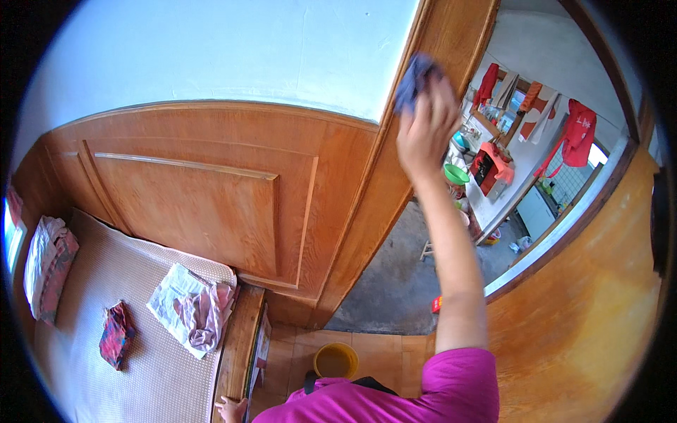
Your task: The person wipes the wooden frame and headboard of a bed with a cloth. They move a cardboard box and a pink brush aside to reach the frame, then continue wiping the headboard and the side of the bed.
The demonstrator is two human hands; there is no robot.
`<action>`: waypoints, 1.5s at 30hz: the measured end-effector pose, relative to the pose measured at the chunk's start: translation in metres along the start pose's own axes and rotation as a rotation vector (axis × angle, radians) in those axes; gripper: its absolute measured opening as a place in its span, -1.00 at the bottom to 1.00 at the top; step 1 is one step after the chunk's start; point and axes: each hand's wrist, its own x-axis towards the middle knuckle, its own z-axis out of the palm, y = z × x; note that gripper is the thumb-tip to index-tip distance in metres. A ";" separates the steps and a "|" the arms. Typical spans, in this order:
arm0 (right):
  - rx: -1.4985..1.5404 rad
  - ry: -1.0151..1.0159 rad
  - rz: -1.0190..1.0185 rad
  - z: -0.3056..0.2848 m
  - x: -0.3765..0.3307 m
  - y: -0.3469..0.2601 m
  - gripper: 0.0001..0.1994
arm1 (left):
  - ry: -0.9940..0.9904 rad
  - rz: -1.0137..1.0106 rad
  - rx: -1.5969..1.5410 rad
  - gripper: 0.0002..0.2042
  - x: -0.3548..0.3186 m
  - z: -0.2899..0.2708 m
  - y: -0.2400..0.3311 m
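My right hand (429, 130) is raised high, closed on a bunched dark blue cloth (416, 79). The cloth lies against the wooden door frame (395, 158), near where the blue-white wall meets it; hand and cloth are slightly blurred. Low on the left, my left hand (230, 409) rests on the wooden edge of the bed (236, 345), its visible fingers apart and nothing in them. Part of that hand is cut off by the lower edge of the picture.
A yellow bucket (336, 361) stands on the tiled floor by the doorway. On the bed mat (162, 381) lie crumpled white and pink clothes (194, 307) and a red-blue patterned cloth (116, 335). A wooden door (578, 317) stands at right. Beyond is a cluttered counter (493, 204).
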 end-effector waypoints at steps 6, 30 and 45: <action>0.218 -0.288 -0.109 -0.040 -0.212 -0.043 -0.71 | -0.021 -0.032 0.046 0.17 -0.022 -0.006 0.018; 0.298 -0.335 -0.156 -0.038 -0.276 -0.045 -0.72 | -0.004 0.059 0.084 0.05 -0.028 -0.006 0.014; 0.077 0.122 -0.074 -0.017 0.034 0.023 -0.53 | 0.011 0.017 0.118 0.03 -0.029 -0.006 -0.001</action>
